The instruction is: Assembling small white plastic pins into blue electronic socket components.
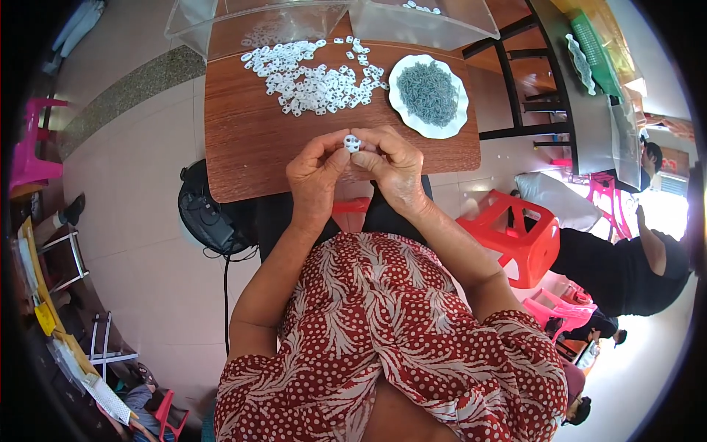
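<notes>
Seen from above, a person in a red, white-dotted blouse sits at a brown wood-grain table point(250, 147). Both hands meet over its near edge. The left hand point(315, 175) and right hand point(394, 166) pinch one small white plastic piece point(353, 143) between their fingertips, fingers closed on it from both sides. The piece is rounded with small holes. Farther back on the table lies a loose heap of similar white pieces point(313, 77). To its right sits a white scalloped plate point(403, 118) filled with thin grey-green pins point(428, 92). Clear plastic bins point(423, 26) stand along the far edge.
</notes>
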`<action>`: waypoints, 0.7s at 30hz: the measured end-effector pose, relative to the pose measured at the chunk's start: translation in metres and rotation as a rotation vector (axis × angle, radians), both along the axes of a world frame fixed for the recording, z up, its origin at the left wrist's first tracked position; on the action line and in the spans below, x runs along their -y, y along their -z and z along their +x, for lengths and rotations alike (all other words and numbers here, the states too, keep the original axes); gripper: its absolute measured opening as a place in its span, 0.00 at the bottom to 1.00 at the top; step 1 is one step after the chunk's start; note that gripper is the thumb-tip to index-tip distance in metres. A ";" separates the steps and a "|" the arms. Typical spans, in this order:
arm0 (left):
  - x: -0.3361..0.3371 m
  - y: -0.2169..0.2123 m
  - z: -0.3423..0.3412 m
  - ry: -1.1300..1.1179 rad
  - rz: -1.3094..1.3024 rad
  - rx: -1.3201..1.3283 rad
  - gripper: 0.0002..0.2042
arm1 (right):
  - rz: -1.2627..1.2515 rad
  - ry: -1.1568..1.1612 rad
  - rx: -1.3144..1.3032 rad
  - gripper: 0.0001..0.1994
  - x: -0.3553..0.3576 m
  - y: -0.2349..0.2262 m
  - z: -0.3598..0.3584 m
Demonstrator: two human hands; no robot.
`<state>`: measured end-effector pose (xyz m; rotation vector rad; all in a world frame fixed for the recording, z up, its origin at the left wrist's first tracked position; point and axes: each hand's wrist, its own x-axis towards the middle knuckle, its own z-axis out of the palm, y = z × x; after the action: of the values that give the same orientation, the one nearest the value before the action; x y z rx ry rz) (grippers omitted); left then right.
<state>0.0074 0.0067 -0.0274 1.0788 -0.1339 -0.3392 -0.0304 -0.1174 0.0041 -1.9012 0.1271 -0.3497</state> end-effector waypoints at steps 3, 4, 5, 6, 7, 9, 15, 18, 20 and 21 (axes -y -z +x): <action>-0.001 -0.005 -0.002 0.024 -0.046 -0.041 0.12 | 0.003 0.002 0.010 0.15 -0.001 -0.001 -0.001; -0.001 -0.005 -0.003 0.024 -0.045 -0.040 0.12 | 0.005 0.000 0.009 0.14 -0.001 0.001 -0.001; 0.000 -0.003 -0.003 0.007 -0.023 -0.019 0.12 | 0.006 -0.001 0.008 0.14 -0.001 0.001 -0.001; 0.000 -0.003 -0.003 -0.010 -0.001 0.002 0.12 | 0.007 -0.001 0.009 0.14 -0.002 0.001 -0.002; 0.000 -0.003 -0.003 -0.010 -0.001 0.003 0.12 | 0.085 0.024 -0.035 0.14 -0.004 0.000 -0.003; 0.000 -0.004 -0.002 -0.024 0.065 0.064 0.12 | 0.163 0.050 -0.078 0.13 -0.006 -0.001 -0.003; -0.001 -0.004 -0.006 -0.074 0.089 0.073 0.11 | 0.141 -0.011 -0.046 0.14 -0.003 0.003 -0.004; 0.002 -0.009 -0.009 -0.115 0.040 0.042 0.11 | 0.063 -0.002 0.030 0.14 -0.008 0.004 -0.004; 0.003 -0.011 -0.010 -0.122 0.030 0.027 0.11 | 0.123 0.005 0.016 0.14 -0.011 -0.001 -0.004; 0.002 -0.012 -0.010 -0.130 0.020 0.013 0.11 | 0.123 0.004 0.015 0.14 -0.011 0.000 -0.004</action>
<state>-0.0023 0.0043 -0.0154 1.1042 -0.0721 -0.2173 -0.0349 -0.1063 0.0039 -1.7769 0.1397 -0.3510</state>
